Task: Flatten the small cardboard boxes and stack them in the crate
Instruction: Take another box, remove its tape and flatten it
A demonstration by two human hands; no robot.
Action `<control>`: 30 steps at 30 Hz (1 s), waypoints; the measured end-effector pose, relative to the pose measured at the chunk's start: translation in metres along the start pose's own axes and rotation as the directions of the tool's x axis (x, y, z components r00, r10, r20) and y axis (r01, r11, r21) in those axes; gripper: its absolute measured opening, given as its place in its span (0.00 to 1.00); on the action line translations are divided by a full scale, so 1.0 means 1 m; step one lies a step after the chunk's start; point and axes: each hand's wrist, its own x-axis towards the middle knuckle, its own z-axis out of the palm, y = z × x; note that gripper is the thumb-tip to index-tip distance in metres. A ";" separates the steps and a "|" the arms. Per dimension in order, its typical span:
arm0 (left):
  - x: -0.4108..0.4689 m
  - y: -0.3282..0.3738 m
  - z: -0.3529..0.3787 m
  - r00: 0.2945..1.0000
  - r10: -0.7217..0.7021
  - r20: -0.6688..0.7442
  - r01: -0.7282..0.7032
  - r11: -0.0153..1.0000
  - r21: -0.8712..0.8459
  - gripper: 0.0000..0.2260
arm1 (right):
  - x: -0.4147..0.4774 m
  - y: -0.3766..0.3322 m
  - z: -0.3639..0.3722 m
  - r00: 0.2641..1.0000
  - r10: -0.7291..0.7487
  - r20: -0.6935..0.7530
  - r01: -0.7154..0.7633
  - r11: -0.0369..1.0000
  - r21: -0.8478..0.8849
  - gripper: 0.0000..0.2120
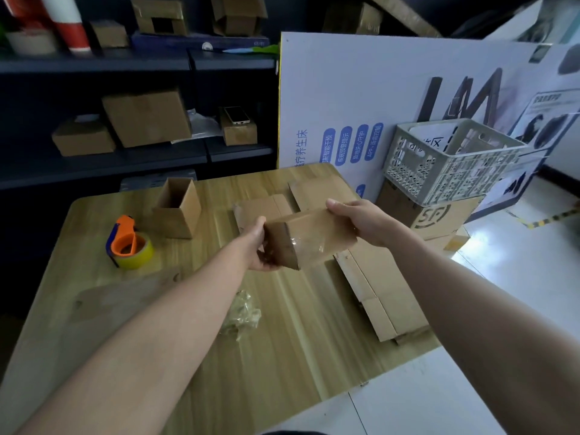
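Observation:
A small brown cardboard box [309,237] with clear tape on its near end hangs above the table between both hands. My left hand [260,246] grips its near left end, fingers curled underneath. Over its far right end, my right hand [361,219] holds the top edge. Another small box [177,208] stands open and upright on the table to the left. Flattened boxes [379,287] lie on the table's right side, and more flat cardboard [317,189] lies behind the held box. The grey plastic crate [452,161] sits at the right, off the table.
An orange tape dispenser with yellow tape [128,244] lies on the wooden table [298,350] at the left. Crumpled clear tape [241,315] sits near the middle. The crate rests on a brown carton [439,218]. A dark shelf [125,158] with boxes stands behind.

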 end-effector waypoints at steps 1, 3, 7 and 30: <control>0.000 -0.002 -0.001 1.000 -0.012 0.024 0.012 1.000 -0.004 0.23 | -0.001 -0.002 0.000 1.000 0.005 0.000 -0.005 1.000 0.010 0.22; -0.002 -0.005 -0.002 0.999 -0.022 0.035 0.019 0.996 0.085 0.28 | -0.001 -0.005 0.002 0.999 0.029 -0.017 -0.029 1.000 -0.010 0.24; -0.006 -0.011 0.003 0.920 0.387 -0.059 -0.316 0.822 0.473 0.34 | 0.005 0.002 0.011 0.993 0.095 -0.076 -0.101 0.991 -0.090 0.20; 0.037 -0.098 -0.011 0.877 0.350 0.329 -0.432 0.276 0.858 0.40 | 0.000 0.112 0.063 0.979 -0.010 0.204 0.194 0.354 -0.915 0.50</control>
